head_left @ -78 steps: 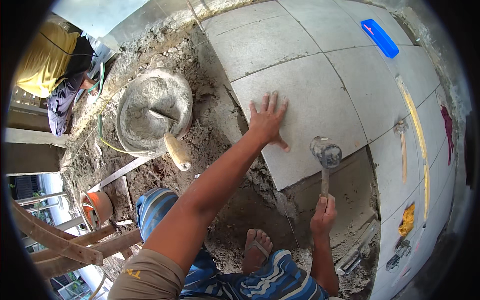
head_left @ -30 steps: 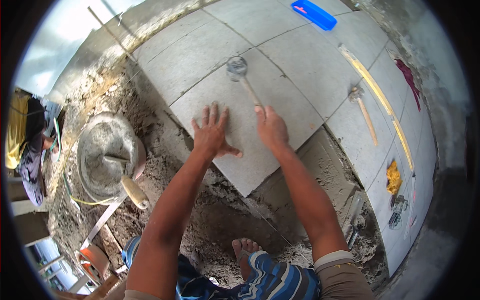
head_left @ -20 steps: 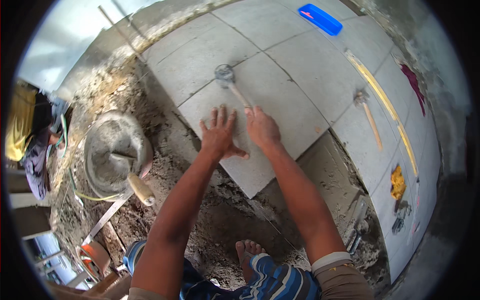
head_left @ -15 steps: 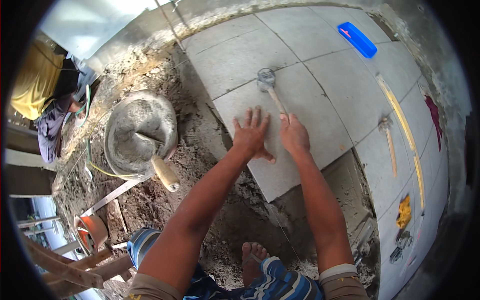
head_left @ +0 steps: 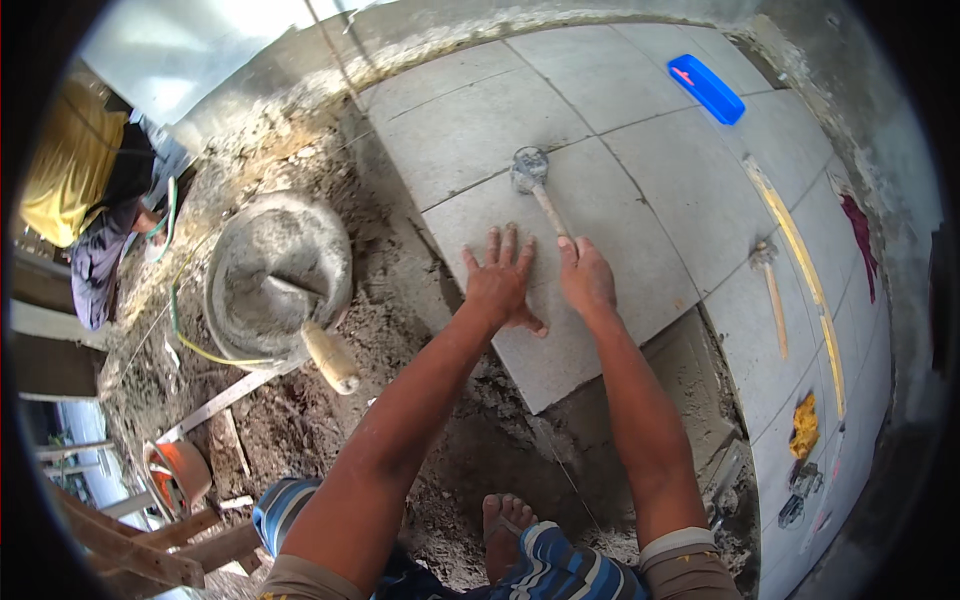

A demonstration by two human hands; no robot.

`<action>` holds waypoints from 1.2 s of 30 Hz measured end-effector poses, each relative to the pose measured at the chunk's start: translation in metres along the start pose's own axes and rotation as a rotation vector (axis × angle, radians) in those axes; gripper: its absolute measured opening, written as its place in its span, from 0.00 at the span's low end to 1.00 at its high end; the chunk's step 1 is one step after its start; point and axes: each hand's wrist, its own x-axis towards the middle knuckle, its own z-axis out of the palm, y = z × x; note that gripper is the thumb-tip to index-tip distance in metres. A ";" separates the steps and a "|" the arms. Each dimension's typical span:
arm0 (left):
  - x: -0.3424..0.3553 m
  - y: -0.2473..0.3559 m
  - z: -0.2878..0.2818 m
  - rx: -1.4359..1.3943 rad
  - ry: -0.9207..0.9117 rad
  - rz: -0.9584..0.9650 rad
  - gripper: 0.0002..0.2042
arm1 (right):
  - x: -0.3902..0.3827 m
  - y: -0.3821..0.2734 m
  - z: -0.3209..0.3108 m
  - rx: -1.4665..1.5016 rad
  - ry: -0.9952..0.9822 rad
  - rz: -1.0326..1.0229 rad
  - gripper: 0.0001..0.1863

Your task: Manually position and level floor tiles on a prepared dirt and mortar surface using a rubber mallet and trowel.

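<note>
My left hand (head_left: 497, 288) lies flat with its fingers spread on a grey floor tile (head_left: 610, 225). In my right hand (head_left: 587, 274) is the wooden handle of a mallet (head_left: 530, 168), gripped near its end. The mallet's dark, mortar-smeared head is over the tile's far left part; whether it touches the tile I cannot tell. This tile's near corner juts out over wet mortar (head_left: 670, 375). To the left, a round basin (head_left: 283, 220) holds grey mortar, and a trowel (head_left: 328, 356) rests in it with its wooden handle over the rim.
Laid tiles (head_left: 670, 150) stretch to the far wall. On them lie a blue tray (head_left: 707, 88), a second mallet (head_left: 771, 290), a long yellow straightedge (head_left: 795, 245) and a yellow cloth (head_left: 804, 427). An orange bucket (head_left: 182, 470) stands lower left. Another person (head_left: 95, 190) is at far left.
The view has shifted slightly. My left hand stays flat on the tile, and my right hand still holds the mallet in nearly the same place.
</note>
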 end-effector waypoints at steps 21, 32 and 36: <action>0.080 0.018 -0.026 0.126 0.009 0.168 0.85 | 0.049 0.030 -0.041 0.137 0.279 0.011 0.24; 0.088 0.032 -0.038 0.189 -0.118 0.138 0.83 | 0.078 0.031 -0.043 0.036 0.155 0.098 0.24; 0.088 0.031 -0.037 0.180 -0.120 0.143 0.83 | 0.077 0.037 -0.040 0.005 0.126 0.108 0.24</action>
